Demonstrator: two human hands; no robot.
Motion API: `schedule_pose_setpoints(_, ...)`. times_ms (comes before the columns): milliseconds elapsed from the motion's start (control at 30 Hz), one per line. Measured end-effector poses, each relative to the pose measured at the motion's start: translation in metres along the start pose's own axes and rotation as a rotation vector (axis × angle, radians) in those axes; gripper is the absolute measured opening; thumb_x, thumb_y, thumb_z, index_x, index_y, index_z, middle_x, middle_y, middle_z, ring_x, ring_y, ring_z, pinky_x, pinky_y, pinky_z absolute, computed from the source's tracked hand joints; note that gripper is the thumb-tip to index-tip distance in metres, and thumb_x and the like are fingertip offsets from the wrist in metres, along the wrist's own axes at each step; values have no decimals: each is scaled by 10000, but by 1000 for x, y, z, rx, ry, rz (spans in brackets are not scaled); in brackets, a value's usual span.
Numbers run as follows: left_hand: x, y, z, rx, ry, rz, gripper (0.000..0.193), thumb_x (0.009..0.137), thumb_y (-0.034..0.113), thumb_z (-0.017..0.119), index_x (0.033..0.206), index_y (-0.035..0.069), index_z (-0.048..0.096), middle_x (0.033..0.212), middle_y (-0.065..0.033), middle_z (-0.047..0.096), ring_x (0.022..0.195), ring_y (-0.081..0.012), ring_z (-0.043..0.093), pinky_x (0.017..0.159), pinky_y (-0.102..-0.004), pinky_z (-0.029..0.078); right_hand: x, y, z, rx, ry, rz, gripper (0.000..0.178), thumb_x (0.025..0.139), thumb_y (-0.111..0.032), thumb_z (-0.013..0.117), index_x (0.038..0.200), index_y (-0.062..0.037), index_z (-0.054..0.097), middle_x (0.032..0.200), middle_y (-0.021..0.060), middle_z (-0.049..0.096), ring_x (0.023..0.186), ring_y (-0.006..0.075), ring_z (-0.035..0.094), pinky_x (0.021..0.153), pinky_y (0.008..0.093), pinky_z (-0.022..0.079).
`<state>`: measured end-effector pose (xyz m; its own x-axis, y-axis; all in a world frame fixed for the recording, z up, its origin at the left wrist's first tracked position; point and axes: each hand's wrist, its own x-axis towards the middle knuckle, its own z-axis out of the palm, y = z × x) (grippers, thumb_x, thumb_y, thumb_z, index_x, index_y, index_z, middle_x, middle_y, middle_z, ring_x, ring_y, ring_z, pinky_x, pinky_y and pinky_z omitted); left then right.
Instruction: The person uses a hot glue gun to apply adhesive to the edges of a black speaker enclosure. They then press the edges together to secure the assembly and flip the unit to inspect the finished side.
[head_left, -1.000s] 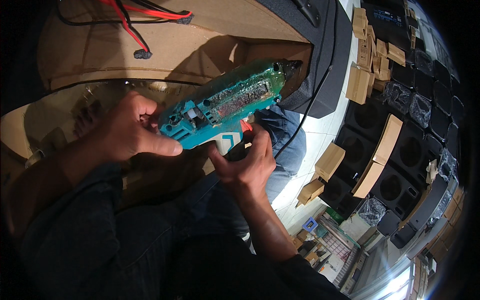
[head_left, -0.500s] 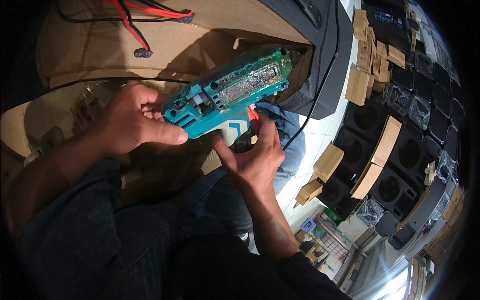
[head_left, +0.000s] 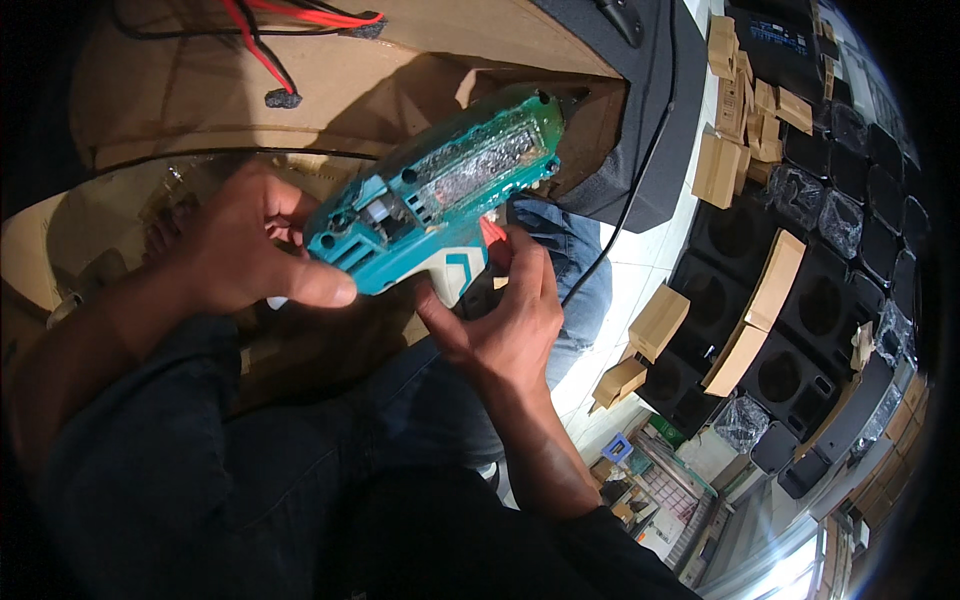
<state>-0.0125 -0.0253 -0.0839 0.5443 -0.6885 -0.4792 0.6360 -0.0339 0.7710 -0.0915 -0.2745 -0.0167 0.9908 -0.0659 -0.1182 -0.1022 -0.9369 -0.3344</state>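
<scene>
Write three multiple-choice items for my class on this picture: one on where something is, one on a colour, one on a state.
1. Where does the left hand grip the power tool?
A. its rear end
B. its nose
C. its cable

2. What colour is the tool's casing?
A. yellow
B. teal
C. black

3. How is the tool held?
A. lying on the floor
B. in one hand only
C. lifted in both hands

Answers: 1 A, the left thumb and fingers wrap the tool's rear end. 2 B, the shell is teal with a pale handle. 3 C, the right hand holds the handle from below while the left holds the rear.
</scene>
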Motion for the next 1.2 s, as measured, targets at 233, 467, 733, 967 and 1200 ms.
schedule_pose_setpoints(233,-10,-4,-6,310,-81,-104,480,685,385,945,903,1,757,773,-53,719,735,-150,662,714,-316,506,-18,-6,-5,-114,14,-73,758,649,-254,935,1264,-22,558,1023,143,623,906,301,664,793,415,565)
schedule_pose_setpoints(467,-18,-10,-7,488,-210,-241,726,615,585,947,967,-18,749,847,-138,728,830,-258,704,830,-382,532,-52,-11,-1,-70,-88,-15,790,606,-180,954,1266,-21,550,1064,153,614,941,333,629,787,445,557)
schedule_pose_setpoints(733,-18,-18,-6,454,-274,-397,890,580,647,922,1109,-46,743,1162,-222,600,1175,-353,610,993,-419,490,-71,-13,11,-55,-108,49,771,638,-201,943,1266,12,548,1058,164,622,968,349,633,827,459,547)
schedule_pose_setpoints(967,-14,-27,-3,499,-177,-157,667,664,518,933,889,-75,728,822,-164,722,788,-254,707,740,-377,545,-66,-7,13,-57,-142,77,772,678,-221,933,1286,22,523,1070,185,623,985,364,634,839,467,550)
schedule_pose_setpoints(1200,-12,-17,-3,482,-259,-346,631,671,501,932,874,-64,739,747,-146,705,731,-208,686,692,-373,524,-57,4,17,-9,-215,-11,683,710,-283,911,1204,16,547,989,175,676,901,344,694,774,448,577)
